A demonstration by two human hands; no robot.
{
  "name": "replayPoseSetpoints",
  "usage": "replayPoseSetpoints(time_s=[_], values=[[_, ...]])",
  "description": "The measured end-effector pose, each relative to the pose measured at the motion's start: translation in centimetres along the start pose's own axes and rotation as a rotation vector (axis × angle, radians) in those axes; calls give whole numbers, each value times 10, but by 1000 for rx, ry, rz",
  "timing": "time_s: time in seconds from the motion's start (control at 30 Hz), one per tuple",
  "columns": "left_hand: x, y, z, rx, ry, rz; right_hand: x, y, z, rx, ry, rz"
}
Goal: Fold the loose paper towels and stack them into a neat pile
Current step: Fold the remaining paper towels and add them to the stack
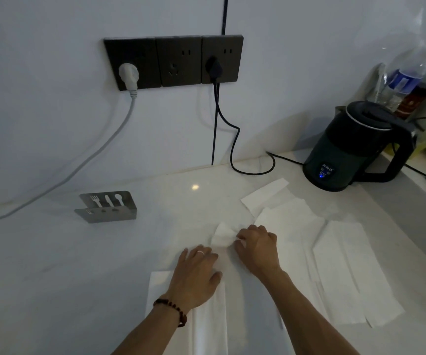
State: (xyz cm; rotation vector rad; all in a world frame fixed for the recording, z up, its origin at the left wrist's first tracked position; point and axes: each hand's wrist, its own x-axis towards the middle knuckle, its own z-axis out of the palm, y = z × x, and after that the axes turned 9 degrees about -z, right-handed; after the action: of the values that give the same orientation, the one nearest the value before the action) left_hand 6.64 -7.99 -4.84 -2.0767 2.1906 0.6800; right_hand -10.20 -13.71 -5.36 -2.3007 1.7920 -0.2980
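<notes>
Head view: left hand [196, 272] flat, fingers straight, pressing the long paper towel [210, 321] down on the desk [78, 265]. Right hand [256, 245] pinching the lifted far end of that towel, mid-fold. More loose towels [345, 275] spread just beside, to the right, overlapping; no pile visible yet. Likely risks: skewed crease if the pinched end lands off-line; thin sheet tearing under a hard pull; right forearm dragging neighbouring sheets. Kettle [355, 147] well apart.
</notes>
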Motion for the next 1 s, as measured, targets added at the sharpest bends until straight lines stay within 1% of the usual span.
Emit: replayPoseSetpoints(time_s=[0.07, 0.1, 0.13, 0.17, 0.23, 0.3, 0.4, 0.47, 0.53, 0.63, 0.67, 0.77, 0.83, 0.93, 1.0], values=[[0, 6, -5, -252, 88, -55, -7, -4, -8, 221, 116, 103], [-2, 11, -11, -424, 118, -105, -12, -7, -14, 335, 170, 142], [-6, 17, -17, -610, 116, -156, -19, -13, -20, 428, 213, 160], [-8, 23, -23, -798, 76, -197, -27, -20, -27, 504, 240, 163], [-13, 33, -35, -1107, -46, -227, -43, -37, -38, 627, 233, 158], [-19, 38, -42, -1266, -114, -246, -55, -50, -43, 729, 180, 152], [-30, 34, -45, -1315, -125, -277, -69, -63, -49, 898, 143, 167], [-37, 30, -47, -1362, -141, -280, -77, -70, -55, 988, 138, 233], [-45, 25, -49, -1396, -177, -277, -85, -78, -59, 1044, 96, 276], [-55, 12, -51, -1426, -246, -318, -93, -91, -66, 1127, -10, 245], [-57, 8, -51, -1454, -260, -347, -94, -95, -67, 1144, -21, 248], [-65, -7, -53, -1581, -269, -468, -96, -107, -66, 1141, 37, 348], [-71, -22, -52, -1588, -199, -497, -99, -115, -61, 1196, 111, 431], [-84, -49, -55, -1422, -47, -468, -102, -120, -54, 1227, 197, 528], [-95, -67, -59, -1298, -3, -429, -105, -121, -47, 1209, 223, 565]])
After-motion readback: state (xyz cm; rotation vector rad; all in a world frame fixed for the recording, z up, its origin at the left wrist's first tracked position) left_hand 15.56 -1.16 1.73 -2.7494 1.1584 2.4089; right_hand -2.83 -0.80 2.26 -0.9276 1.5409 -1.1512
